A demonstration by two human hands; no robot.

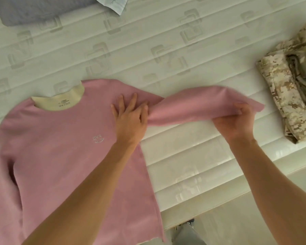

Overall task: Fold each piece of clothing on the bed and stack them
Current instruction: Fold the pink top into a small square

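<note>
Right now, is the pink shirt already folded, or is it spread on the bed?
Mostly spread. The pink shirt lies flat; only the sleeve is lifted by the right hand.

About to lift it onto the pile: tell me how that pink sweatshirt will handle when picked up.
Probably floppy: the pink sweatshirt sleeve sags between the right hand and the left hand. Likely light, since a pinch holds the sleeve up. Unlikely to slide on the quilted mattress.
</note>
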